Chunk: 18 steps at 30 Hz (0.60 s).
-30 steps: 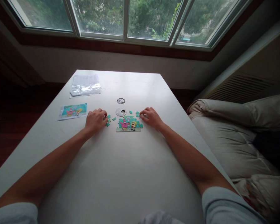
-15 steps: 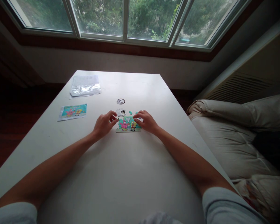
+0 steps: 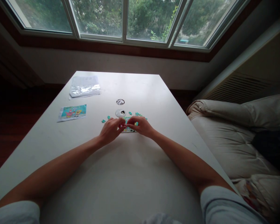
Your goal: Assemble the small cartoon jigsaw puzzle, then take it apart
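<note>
Toward the left of the white bench (image 3: 116,174) lies a rectangular teal-and-pink picture sheet (image 3: 73,112); rightward, small teal jigsaw pieces (image 3: 103,121) sit loose. The left hand (image 3: 111,129) and right hand (image 3: 141,126) have just converged, fingers curled and tips close together, over the flat multicoloured jigsaw (image 3: 130,129) — whether either grips a piece, I cannot tell. Work seems to have shifted from gathering to fitting; more loose teal pieces (image 3: 138,114) lie behind the right hand.

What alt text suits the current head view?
Left hand and right hand close together over a partly hidden jigsaw on a white table, loose teal pieces nearby. Cartoon sheet and plastic packaging lie to the left; window beyond.
</note>
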Tool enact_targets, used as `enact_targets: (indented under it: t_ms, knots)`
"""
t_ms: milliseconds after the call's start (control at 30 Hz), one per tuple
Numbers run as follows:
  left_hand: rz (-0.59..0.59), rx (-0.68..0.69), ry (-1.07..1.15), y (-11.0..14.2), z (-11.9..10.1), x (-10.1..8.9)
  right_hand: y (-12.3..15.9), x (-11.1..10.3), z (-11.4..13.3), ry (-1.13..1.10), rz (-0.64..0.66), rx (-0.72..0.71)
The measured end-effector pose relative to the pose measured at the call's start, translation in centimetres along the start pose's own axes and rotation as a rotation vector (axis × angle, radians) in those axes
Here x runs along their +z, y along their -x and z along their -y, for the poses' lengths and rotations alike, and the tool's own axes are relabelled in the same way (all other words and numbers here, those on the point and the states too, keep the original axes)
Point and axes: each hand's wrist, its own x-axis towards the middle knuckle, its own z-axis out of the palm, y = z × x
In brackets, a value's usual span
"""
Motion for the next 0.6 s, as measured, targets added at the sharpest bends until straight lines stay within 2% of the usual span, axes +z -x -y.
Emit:
enact_targets:
  t_ms: [133,300,367,467,600]
  knots:
    - [0.036,0.031,-0.032,0.2,-0.1,-0.2,0.1,-1.0,-0.6,-0.059,0.061,0.092]
    - [0.268,0.328,-0.097,0.6,-0.2,-0.1,0.2,-4.4,-2.6,-0.156,0.226,0.337]
    - [0.331,0.388,-0.117,0.8,-0.2,0.1,0.3,-5.5,-3.2,-0.171,0.261,0.419]
    - [0.381,0.395,-0.13,0.9,-0.1,0.3,0.4,-6.3,-3.7,-0.146,0.313,0.501]
    - [0.384,0.38,-0.151,1.0,-0.2,0.0,0.6,-6.6,-3.8,-0.101,0.383,0.511]
